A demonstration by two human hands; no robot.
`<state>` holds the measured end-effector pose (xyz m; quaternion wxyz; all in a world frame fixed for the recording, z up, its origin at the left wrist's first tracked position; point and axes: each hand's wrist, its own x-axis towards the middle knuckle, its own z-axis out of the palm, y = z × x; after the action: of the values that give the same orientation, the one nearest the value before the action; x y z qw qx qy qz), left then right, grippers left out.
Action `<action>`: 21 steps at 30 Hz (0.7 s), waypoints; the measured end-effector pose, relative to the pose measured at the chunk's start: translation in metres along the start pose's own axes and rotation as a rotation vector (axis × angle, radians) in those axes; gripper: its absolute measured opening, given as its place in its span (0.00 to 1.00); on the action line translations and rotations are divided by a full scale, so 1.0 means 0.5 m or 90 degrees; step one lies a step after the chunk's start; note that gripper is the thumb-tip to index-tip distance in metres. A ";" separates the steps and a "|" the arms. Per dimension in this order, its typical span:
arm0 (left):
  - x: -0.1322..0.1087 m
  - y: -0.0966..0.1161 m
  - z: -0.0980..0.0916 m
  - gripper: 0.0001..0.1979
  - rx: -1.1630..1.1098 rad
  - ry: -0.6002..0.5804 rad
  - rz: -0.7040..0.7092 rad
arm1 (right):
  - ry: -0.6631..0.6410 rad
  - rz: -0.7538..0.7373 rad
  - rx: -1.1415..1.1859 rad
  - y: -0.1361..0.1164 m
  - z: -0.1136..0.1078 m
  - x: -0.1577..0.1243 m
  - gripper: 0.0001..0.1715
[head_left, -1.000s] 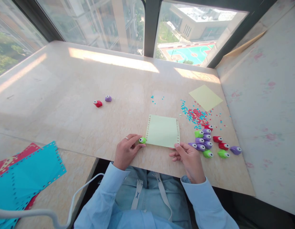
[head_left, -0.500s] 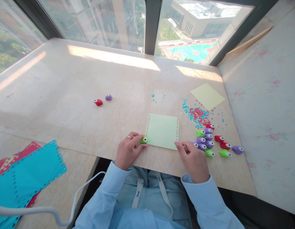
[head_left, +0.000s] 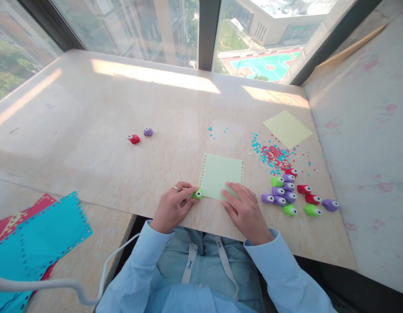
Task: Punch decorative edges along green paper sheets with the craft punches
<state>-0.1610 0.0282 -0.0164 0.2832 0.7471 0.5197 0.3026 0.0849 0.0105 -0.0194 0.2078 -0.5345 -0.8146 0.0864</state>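
My left hand point(head_left: 176, 204) is closed around a small green craft punch point(head_left: 198, 194), pinched between thumb and fingers at the lower left corner of a pale green sheet of paper point(head_left: 217, 174). Rows of punched holes run down the sheet's left and right edges. My right hand point(head_left: 243, 211) lies with fingers spread on the sheet's lower right part, covering that corner. Nothing is gripped in it.
Several purple, green and red punches point(head_left: 288, 187) cluster at the right, below scattered red and blue paper bits point(head_left: 273, 156). Another pale sheet point(head_left: 288, 129) lies behind. A red punch point(head_left: 134, 139) and purple punch point(head_left: 148, 131) stand left. Blue punched sheets point(head_left: 51, 230) lie lower left, near a white cable point(head_left: 103, 274).
My right hand has let go of the sheet's lower right corner and moved left, its fingers now spread on the paper. My left hand stays at the lower left corner with the green punch.
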 end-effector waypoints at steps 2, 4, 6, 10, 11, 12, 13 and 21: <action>0.000 0.000 -0.004 0.11 -0.012 -0.009 0.002 | 0.001 0.000 0.004 0.001 -0.001 -0.003 0.17; -0.002 -0.001 -0.012 0.11 -0.029 -0.032 0.004 | 0.006 0.001 0.011 0.001 -0.002 -0.005 0.17; -0.004 -0.002 -0.021 0.11 -0.052 -0.060 0.000 | 0.010 0.003 0.018 0.002 -0.001 -0.007 0.17; -0.007 -0.005 -0.036 0.10 -0.096 -0.083 -0.020 | 0.017 0.007 0.029 0.003 0.002 -0.009 0.17; -0.007 -0.005 -0.037 0.10 -0.100 -0.082 -0.023 | 0.020 0.006 0.032 0.003 0.003 -0.009 0.17; -0.006 -0.005 -0.038 0.10 -0.100 -0.081 -0.025 | 0.023 0.006 0.033 0.003 0.003 -0.010 0.17; -0.005 -0.005 -0.038 0.10 -0.098 -0.079 -0.025 | 0.025 0.005 0.035 0.003 0.004 -0.010 0.17; 0.002 -0.006 -0.023 0.10 -0.077 -0.048 -0.030 | 0.027 -0.002 0.027 0.003 0.004 -0.011 0.16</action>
<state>-0.1714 0.0312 -0.0109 0.3543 0.7272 0.5066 0.2984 0.0871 0.0062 -0.0229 0.2366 -0.5307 -0.8086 0.0922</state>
